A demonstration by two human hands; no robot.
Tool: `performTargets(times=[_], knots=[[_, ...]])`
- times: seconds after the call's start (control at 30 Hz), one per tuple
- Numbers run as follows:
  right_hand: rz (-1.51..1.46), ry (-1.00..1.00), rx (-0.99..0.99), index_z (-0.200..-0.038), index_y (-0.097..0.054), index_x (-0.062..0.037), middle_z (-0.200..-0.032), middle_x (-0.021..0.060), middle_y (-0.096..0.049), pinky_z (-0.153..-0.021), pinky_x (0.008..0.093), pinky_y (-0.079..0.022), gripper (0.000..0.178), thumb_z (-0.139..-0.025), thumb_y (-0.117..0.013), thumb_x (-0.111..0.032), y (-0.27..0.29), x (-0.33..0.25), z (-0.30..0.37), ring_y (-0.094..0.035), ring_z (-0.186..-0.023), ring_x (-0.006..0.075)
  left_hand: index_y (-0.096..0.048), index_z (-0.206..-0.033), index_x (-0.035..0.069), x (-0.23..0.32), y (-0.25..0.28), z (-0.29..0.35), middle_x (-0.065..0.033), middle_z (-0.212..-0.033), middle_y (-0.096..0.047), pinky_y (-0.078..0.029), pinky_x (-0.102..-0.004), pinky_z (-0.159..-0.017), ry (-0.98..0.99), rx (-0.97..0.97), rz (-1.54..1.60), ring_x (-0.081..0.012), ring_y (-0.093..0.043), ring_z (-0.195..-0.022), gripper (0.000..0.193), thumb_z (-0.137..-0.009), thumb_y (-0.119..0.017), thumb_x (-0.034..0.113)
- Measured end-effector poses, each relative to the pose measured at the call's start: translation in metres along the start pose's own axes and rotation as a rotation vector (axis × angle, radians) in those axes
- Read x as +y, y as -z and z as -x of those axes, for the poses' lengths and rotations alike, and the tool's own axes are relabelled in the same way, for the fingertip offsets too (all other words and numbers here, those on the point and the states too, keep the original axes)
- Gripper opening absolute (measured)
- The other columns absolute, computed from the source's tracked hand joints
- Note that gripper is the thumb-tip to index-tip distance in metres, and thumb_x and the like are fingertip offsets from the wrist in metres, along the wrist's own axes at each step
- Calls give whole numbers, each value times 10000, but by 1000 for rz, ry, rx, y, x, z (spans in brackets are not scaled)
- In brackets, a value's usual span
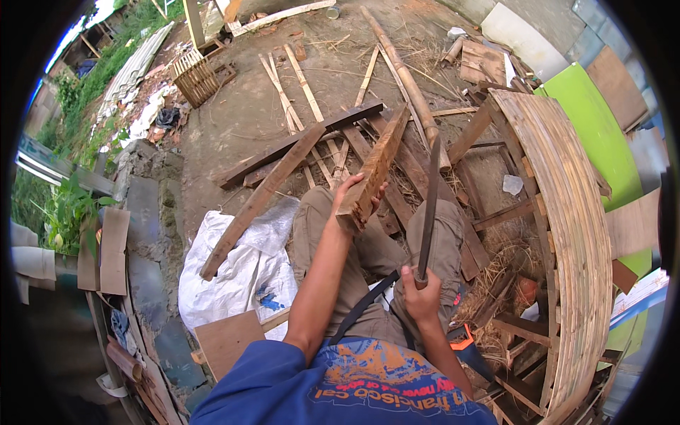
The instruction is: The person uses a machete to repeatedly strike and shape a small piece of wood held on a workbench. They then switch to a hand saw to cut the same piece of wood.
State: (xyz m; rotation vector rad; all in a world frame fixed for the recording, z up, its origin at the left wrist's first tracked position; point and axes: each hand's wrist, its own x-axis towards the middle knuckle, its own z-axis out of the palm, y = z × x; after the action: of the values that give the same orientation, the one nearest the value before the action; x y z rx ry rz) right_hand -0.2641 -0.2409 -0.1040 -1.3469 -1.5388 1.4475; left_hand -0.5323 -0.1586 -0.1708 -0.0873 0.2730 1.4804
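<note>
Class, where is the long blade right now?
In the head view, the blade points upward right of centre, its handle in the right hand, to the right of the beam in the left hand.

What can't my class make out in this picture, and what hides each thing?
All in the head view:
Most of the blade's handle: inside the right grip.
Palm of the left grip: behind the beam it holds.
Feet: out of sight, apparently behind the legs.
Green panel's lower part: covered by slats and boards.
Surroundings: cut off by the black rim.
</note>
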Motion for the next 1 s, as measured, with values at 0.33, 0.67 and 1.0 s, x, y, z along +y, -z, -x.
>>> performTargets(times=[0.33,0.67,1.0], knots=[[-174,-27,-70,-836,-546,-46,-588,-16,-513,-430,248,-362,252,-976,-692,-196,-11,37,-11,-472,-462,65,-486,-1389,33,-26,-15,2,-111,-1112,-654,-553,-283,-625,-11,276,-464,-197,-669,-868,563,-920,-640,306],[-175,-112,-11,-779,-618,-42,-544,-17,-550,-479,293,-401,306,-937,-720,-282,-8,26,-11,-531,-487,85,-228,-1606,106,24,-127,16,-145,-1617,-296,-466,-488,-1080,-391,51,-642,-342,-509,-1325,916,-958,-436,718],[-156,-85,-9,-770,-620,-17,-544,16,-569,-488,315,-417,351,-930,-716,-314,-13,40,-18,-558,-495,110,-383,-1488,74,18,-128,-2,-146,-1504,-450,-280,-449,-1211,-1390,194,-1540,-297,-304,-1487,729,-889,-786,177]])
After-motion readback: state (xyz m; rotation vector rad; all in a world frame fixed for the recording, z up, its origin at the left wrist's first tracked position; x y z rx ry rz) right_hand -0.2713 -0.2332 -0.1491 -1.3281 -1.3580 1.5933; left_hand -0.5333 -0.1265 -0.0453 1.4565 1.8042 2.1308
